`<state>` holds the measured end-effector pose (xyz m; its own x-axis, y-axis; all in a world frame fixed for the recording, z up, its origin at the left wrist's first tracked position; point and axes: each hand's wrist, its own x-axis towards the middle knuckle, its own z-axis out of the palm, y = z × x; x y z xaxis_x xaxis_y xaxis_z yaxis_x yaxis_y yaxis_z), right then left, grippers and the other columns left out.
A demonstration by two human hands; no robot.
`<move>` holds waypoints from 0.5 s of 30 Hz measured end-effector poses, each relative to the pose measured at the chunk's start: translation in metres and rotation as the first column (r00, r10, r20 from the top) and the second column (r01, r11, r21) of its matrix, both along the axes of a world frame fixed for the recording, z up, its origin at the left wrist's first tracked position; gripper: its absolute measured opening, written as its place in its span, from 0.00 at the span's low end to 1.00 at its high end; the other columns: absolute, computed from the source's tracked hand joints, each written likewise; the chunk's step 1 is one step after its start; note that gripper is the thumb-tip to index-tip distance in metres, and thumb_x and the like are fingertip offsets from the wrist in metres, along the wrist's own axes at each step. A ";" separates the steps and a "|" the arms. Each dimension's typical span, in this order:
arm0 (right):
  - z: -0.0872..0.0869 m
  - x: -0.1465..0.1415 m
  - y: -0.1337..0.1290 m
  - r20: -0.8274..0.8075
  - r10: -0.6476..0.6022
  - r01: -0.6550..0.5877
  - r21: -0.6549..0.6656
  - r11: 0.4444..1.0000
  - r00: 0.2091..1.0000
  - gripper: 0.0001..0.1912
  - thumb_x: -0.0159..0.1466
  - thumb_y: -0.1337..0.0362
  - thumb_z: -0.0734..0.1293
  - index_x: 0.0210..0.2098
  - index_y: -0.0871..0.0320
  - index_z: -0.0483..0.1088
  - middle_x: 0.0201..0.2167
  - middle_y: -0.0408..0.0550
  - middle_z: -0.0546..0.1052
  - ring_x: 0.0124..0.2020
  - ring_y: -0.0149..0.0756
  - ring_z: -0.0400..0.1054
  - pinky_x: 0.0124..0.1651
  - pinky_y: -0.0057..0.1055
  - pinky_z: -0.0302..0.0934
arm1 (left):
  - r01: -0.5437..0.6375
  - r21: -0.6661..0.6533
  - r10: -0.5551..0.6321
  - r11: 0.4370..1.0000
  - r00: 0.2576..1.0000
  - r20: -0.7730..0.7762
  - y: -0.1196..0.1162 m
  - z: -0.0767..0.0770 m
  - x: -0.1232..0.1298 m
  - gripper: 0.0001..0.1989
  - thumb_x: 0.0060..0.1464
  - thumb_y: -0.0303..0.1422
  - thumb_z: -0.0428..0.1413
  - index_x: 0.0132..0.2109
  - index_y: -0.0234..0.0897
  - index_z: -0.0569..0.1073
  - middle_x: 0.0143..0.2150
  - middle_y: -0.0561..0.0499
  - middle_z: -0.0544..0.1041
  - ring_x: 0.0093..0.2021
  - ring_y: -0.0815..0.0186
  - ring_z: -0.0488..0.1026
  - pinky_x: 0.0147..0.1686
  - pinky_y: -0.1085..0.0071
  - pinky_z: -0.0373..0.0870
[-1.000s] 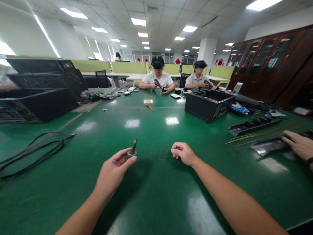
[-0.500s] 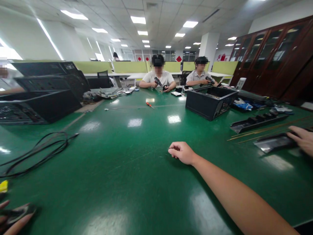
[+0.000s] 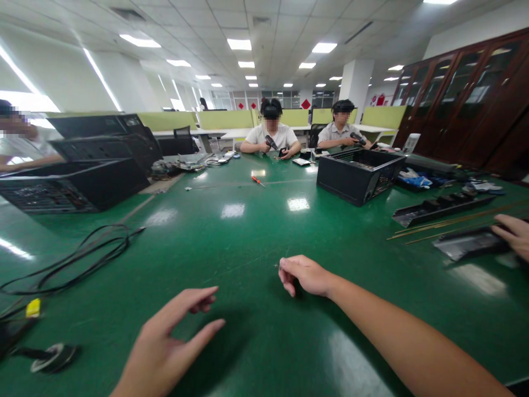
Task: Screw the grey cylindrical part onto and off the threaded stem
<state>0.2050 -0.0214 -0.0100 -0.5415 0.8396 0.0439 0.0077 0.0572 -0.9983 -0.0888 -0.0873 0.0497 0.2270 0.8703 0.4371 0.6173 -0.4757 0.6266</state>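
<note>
My left hand hovers above the green table, thumb and fingers spread apart, with nothing between them. To its right, my right hand is closed in a pinch. A tiny shiny metal piece pokes out at its fingertips; it is too small to tell its kind. The two hands are a short gap apart. At the lower left, a black round object with a pale rim and a short handle lies on the table, left of my left hand.
Black cables are looped at the left, above a yellow item. An orange screwdriver lies farther back. Computer cases stand left and right. A co-worker's hand touches a dark metal part at right; others sit opposite.
My left hand has left the round black object at the lower left and come toward the middle, open. My right hand has turned and dropped slightly, still pinching. The view has shifted a little.
</note>
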 end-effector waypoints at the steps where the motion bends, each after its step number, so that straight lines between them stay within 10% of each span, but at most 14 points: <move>1: 0.001 -0.003 -0.005 -0.053 0.062 -0.063 -0.028 0.998 0.997 0.28 0.69 0.42 0.54 0.28 0.59 0.64 0.15 0.40 0.69 0.18 0.29 0.64 0.28 0.27 0.58 | 0.100 -0.104 -0.100 0.990 0.995 0.001 0.009 -0.005 0.021 0.24 0.44 0.40 0.68 0.51 0.47 0.76 0.40 0.50 0.80 0.37 0.60 0.76 0.40 0.67 0.76; 7: -0.001 -0.006 -0.007 -0.204 0.068 -0.090 -0.100 0.991 0.977 0.23 0.66 0.43 0.61 0.32 0.58 0.63 0.17 0.39 0.69 0.19 0.30 0.64 0.27 0.27 0.58 | 0.386 -0.357 -0.225 0.851 0.882 0.415 0.052 -0.031 0.112 0.20 0.51 0.39 0.62 0.50 0.36 0.77 0.35 0.47 0.78 0.36 0.61 0.76 0.41 0.65 0.76; 15: -0.004 -0.005 -0.002 -0.156 0.152 -0.165 -0.069 0.984 0.976 0.24 0.68 0.44 0.60 0.33 0.59 0.65 0.18 0.40 0.71 0.20 0.30 0.65 0.27 0.26 0.57 | 0.268 -0.250 -0.171 0.930 0.921 0.350 0.052 -0.019 0.099 0.13 0.51 0.42 0.62 0.37 0.37 0.81 0.39 0.46 0.79 0.39 0.61 0.77 0.41 0.67 0.76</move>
